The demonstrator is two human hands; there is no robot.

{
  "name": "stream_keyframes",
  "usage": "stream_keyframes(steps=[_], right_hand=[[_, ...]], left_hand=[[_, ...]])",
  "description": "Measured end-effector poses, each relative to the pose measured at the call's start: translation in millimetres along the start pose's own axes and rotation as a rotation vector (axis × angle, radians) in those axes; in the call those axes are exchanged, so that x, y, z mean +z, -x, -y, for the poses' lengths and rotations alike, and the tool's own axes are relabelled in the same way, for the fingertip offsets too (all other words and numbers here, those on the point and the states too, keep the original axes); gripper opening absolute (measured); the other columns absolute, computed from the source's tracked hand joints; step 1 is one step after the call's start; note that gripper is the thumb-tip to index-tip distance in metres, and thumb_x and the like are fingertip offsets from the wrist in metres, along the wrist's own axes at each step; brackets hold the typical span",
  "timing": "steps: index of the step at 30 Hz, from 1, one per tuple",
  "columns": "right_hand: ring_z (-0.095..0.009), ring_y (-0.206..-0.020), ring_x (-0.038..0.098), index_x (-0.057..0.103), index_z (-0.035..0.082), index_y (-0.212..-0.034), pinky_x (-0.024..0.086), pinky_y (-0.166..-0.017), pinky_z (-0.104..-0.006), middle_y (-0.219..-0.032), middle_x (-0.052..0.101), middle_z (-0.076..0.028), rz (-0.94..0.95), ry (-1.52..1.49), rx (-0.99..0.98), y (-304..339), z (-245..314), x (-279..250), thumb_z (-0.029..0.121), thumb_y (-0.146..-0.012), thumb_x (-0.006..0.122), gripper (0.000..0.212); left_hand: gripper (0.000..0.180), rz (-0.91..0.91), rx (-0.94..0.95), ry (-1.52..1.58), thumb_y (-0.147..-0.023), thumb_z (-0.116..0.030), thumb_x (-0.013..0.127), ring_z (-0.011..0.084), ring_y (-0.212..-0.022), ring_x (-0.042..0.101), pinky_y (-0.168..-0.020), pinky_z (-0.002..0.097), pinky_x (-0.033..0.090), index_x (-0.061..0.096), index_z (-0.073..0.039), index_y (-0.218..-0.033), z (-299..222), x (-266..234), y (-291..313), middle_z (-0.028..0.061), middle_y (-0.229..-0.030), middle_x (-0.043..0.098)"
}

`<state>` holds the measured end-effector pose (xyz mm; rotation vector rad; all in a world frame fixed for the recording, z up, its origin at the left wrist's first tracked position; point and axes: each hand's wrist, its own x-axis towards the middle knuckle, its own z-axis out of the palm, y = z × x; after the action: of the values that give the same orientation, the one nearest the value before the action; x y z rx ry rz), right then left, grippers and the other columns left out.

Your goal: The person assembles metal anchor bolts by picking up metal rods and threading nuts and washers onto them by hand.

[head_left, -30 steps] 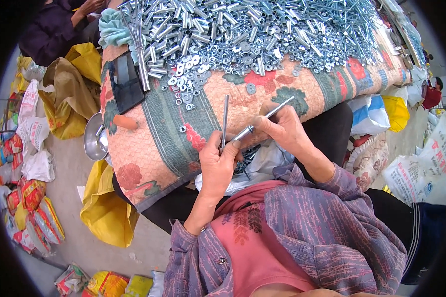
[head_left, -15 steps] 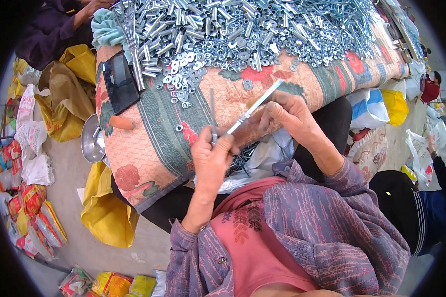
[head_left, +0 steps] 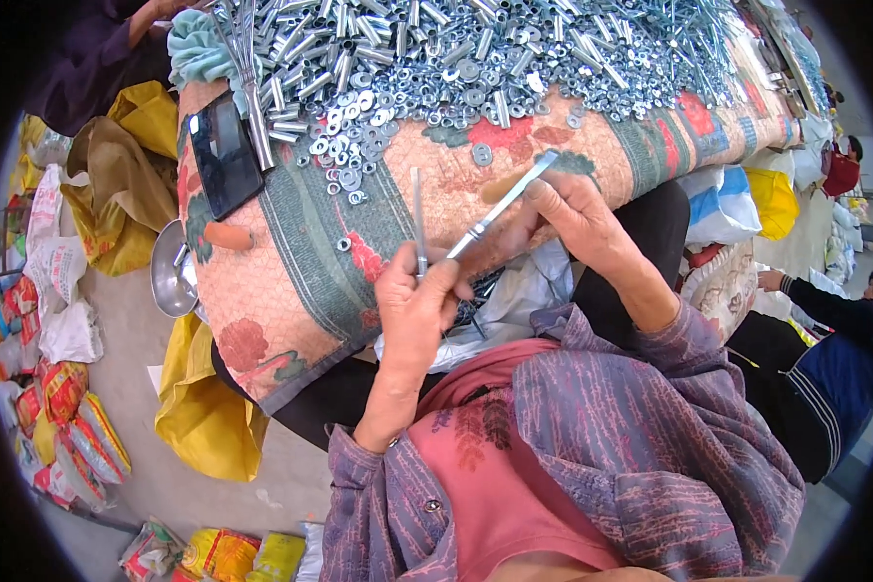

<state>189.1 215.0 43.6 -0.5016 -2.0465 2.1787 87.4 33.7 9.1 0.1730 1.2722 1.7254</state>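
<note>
My left hand (head_left: 412, 306) is closed, pinching the lower end of a slim silvery bolt (head_left: 500, 210) between thumb and fingers. A small collar, like a nut or washers, sits partway along it. A second thin metal rod (head_left: 417, 209) stands up out of the same hand. My right hand (head_left: 577, 218) closes on the bolt's upper part, thumb in front; its other fingers are blurred behind. Beyond the hands, a heap of metal sleeves (head_left: 359, 53), washers (head_left: 364, 126) and long thin bolts (head_left: 694, 58) covers the far part of the quilted table cover (head_left: 306, 262).
A black phone (head_left: 225, 155), a bundle of rods (head_left: 258, 126) and a pale green cloth (head_left: 199, 48) lie at the far left. A metal bowl (head_left: 172, 276) is by the left edge, above yellow sacks (head_left: 209, 417). Other people are at far left and right.
The view has shifted slightly. My hands keep their hold on the bolt, with the right fingers blurred. At the right, another person's arm has moved further into view.
</note>
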Motion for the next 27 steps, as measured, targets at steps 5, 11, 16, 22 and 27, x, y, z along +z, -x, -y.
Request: stream_keyframes(steps=[5, 11, 16, 22, 27], right_hand=[[-0.016, -0.081, 0.063, 0.050, -0.004, -0.118, 0.050, -0.073, -0.0266, -0.094, 0.064, -0.011, -0.064, 0.109, -0.021, 1.0, 2.2, 0.2, 0.023, -0.096, 0.040, 0.037], [-0.013, -0.071, 0.061, 0.062, -0.003, -0.095, 0.048, -0.065, -0.0247, -0.077, 0.063, -0.005, -0.343, -0.189, 0.026, -1.0, -3.6, 22.0, 0.016, -0.092, 0.048, 0.024], [-0.008, -0.069, 0.056, 0.061, -0.001, -0.095, 0.045, -0.060, -0.0216, -0.081, 0.063, -0.005, -0.082, 0.027, 0.101, 6.9, -8.8, 2.0, 0.009, -0.083, 0.061, 0.016], [-0.003, -0.059, 0.046, 0.061, 0.000, -0.090, 0.033, -0.048, -0.0171, -0.068, 0.055, 0.000, -0.184, -0.001, 0.154, 3.4, -4.9, 34.1, 0.021, -0.086, 0.059, 0.021], [-0.003, -0.057, 0.047, 0.062, -0.002, -0.085, 0.035, -0.047, -0.0198, -0.065, 0.054, 0.002, -0.259, -0.076, 0.176, 5.4, -9.2, 45.6, 0.018, -0.085, 0.060, 0.020]], left_hand=[[0.007, 0.078, -0.004, 0.056, -0.088, -0.007, 0.054, 0.0038, -0.036, 0.033, -0.033, 0.0168, 0.024, 0.047, -0.005, -0.086, -0.4, 4.7, 0.3, 0.0088, -0.062, 0.056], [0.008, 0.048, 0.015, 0.129, -0.087, -0.008, 0.055, 0.0042, -0.037, 0.034, -0.033, 0.0176, 0.025, 0.049, -0.003, -0.086, -1.8, 0.5, -0.6, 0.0086, -0.061, 0.056], [0.009, -0.005, 0.034, 0.111, -0.087, -0.009, 0.056, 0.0042, -0.037, 0.035, -0.033, 0.0178, 0.025, 0.049, -0.003, -0.085, -6.3, -6.7, -0.1, 0.0088, -0.061, 0.056], [0.009, -0.011, 0.136, -0.252, -0.085, -0.008, 0.059, 0.0075, -0.042, 0.047, -0.040, 0.0243, 0.035, 0.052, -0.003, -0.084, 7.2, 8.1, 5.9, 0.0042, -0.063, 0.058], [0.016, -0.152, 0.572, -0.833, -0.077, -0.004, 0.066, 0.0125, -0.050, 0.055, -0.046, 0.0290, 0.040, 0.052, -0.001, -0.083, 6.7, -0.6, 8.5, 0.0088, -0.060, 0.055]])
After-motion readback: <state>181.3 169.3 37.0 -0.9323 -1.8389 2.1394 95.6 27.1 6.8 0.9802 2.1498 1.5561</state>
